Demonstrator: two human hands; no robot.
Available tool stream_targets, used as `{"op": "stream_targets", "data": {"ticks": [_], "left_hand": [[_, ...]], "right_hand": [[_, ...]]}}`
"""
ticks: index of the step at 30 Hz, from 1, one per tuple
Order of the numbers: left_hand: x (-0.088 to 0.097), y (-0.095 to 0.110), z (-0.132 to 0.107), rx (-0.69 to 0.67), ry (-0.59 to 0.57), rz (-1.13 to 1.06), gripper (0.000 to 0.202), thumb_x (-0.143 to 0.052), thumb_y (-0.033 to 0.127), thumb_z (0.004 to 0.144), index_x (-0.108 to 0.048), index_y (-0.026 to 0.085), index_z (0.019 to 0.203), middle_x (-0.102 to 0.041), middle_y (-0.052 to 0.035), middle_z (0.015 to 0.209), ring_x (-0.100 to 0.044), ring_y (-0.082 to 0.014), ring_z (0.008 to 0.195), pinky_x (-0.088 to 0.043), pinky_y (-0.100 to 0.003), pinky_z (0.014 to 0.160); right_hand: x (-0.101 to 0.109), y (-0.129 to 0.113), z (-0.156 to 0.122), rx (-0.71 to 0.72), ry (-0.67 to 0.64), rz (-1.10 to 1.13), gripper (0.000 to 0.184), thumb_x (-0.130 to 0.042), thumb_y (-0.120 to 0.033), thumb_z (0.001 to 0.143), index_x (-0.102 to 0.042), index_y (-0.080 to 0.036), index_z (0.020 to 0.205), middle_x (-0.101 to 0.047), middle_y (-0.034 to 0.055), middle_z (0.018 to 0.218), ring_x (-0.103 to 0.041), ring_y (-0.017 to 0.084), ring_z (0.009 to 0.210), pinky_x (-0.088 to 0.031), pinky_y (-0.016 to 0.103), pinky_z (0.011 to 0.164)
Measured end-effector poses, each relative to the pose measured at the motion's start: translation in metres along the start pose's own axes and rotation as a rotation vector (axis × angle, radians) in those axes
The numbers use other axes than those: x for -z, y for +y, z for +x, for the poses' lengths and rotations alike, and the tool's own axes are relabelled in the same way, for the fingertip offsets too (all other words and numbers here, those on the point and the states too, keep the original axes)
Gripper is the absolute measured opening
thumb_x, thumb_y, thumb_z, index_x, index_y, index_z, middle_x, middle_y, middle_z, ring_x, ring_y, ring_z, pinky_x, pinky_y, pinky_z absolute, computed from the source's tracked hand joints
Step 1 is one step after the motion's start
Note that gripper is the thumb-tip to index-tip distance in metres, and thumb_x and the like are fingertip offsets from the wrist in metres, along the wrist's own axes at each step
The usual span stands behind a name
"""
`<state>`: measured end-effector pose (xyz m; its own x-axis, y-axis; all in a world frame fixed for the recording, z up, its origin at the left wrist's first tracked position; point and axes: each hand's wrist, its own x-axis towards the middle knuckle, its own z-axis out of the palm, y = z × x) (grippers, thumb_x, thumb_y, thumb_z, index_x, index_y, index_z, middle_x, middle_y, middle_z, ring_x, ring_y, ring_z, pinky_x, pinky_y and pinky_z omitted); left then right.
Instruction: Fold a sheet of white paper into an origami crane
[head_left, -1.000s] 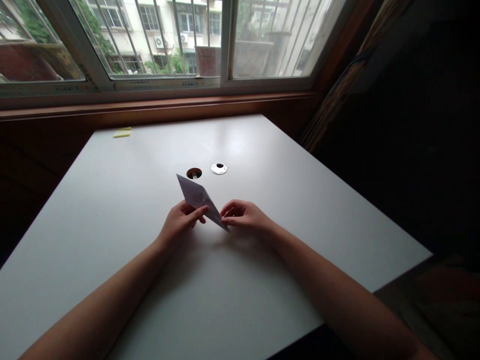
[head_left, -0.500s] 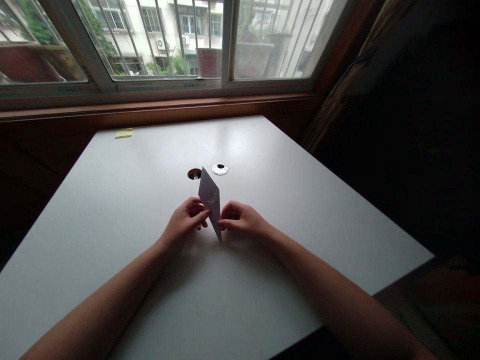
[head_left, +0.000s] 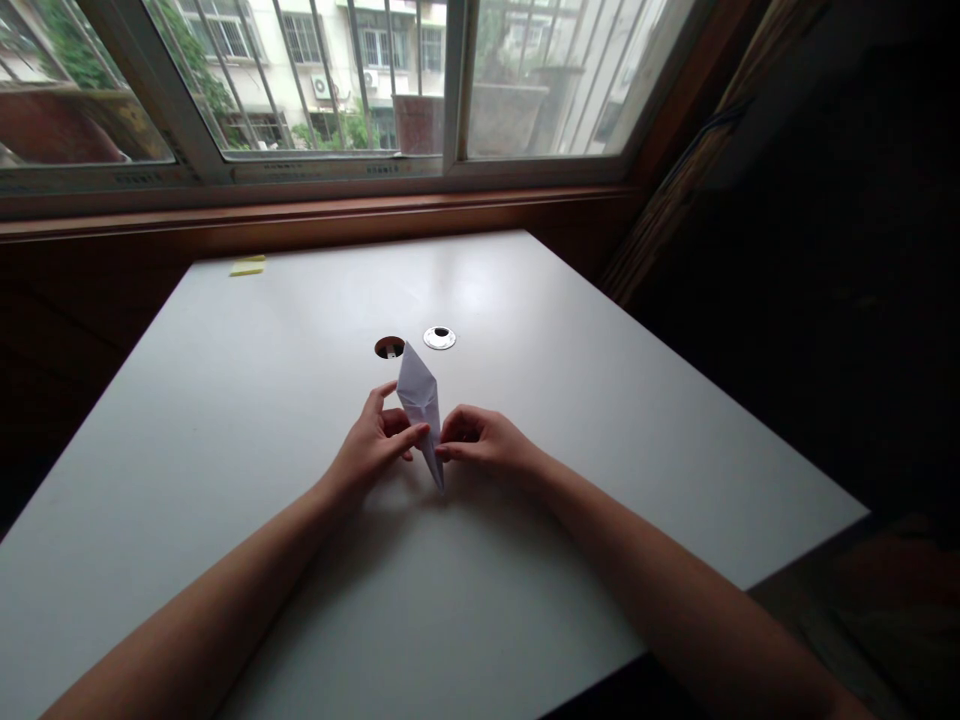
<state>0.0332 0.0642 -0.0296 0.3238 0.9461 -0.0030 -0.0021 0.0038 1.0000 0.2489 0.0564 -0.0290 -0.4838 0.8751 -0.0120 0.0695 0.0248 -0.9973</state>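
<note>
A sheet of white paper folded into a narrow kite shape, the folded paper point(head_left: 418, 383), stands tilted above the white table point(head_left: 480, 590). Its broad pointed end is up and away from me, and its thin tip points down toward me. From the left, my left hand point(head_left: 381, 432) grips it, thumb on the near face and fingers behind. My right hand point(head_left: 480, 436) pinches the right edge of its lower part between thumb and curled fingers. The fingertips behind the paper are partly hidden.
Just beyond the paper is a round cable hole point(head_left: 389, 348) in the tabletop. Its silver ring-shaped cover point(head_left: 439, 338) lies to the right. Yellow sticky notes point(head_left: 247, 266) sit near the far left edge. A barred window point(head_left: 322, 90) is behind the table.
The folded paper has turned slightly so more of its near face shows, and its top has dipped a little. My left thumb has slid right across it; the right hand has barely moved.
</note>
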Motion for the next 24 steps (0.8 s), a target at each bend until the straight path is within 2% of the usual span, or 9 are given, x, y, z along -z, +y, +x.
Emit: {"op": "stream_targets", "data": {"ticks": [5,13,19,24], "left_hand": [[0.0007,0.0016,-0.0009,-0.004,-0.011,-0.045,0.086,-0.076,0.035,0.079,-0.023,0.022,0.145,-0.072,-0.0031,0.082,-0.070,-0.0180,0.071,-0.054,-0.030,0.068],[0.0009,0.0029,-0.0003,-0.023,0.010,-0.034,0.086,-0.075,0.033,0.078,-0.024,0.023,0.147,-0.069,0.0008,0.075,-0.068,-0.0159,0.067,-0.054,-0.029,0.067],[0.0016,-0.0008,0.0000,-0.048,0.078,-0.055,0.083,-0.075,0.034,0.079,-0.026,0.022,0.144,-0.071,-0.0025,0.083,-0.070,-0.0178,0.072,-0.057,-0.033,0.070],[-0.0004,0.0002,-0.0012,-0.079,0.119,-0.058,0.085,-0.074,0.033,0.080,-0.023,0.024,0.147,-0.070,-0.0007,0.082,-0.069,-0.0167,0.072,-0.059,-0.034,0.073]], "right_hand": [[0.0013,-0.0006,-0.0004,0.004,0.012,-0.071,0.032,-0.079,-0.043,0.072,-0.064,-0.018,0.084,-0.069,0.0016,0.080,-0.065,0.016,0.076,-0.051,0.030,0.072],[0.0015,0.0009,-0.0004,-0.015,-0.024,-0.056,0.032,-0.079,-0.043,0.072,-0.063,-0.018,0.085,-0.069,0.0012,0.079,-0.065,0.016,0.076,-0.051,0.030,0.071],[0.0002,-0.0002,-0.0016,-0.056,-0.058,-0.047,0.032,-0.081,-0.041,0.068,-0.062,-0.019,0.081,-0.068,0.0000,0.077,-0.064,0.016,0.073,-0.050,0.029,0.067],[0.0017,-0.0024,-0.0029,-0.078,-0.114,0.006,0.032,-0.083,-0.038,0.067,-0.062,-0.019,0.082,-0.069,-0.0002,0.075,-0.065,0.016,0.073,-0.050,0.028,0.066]]}}
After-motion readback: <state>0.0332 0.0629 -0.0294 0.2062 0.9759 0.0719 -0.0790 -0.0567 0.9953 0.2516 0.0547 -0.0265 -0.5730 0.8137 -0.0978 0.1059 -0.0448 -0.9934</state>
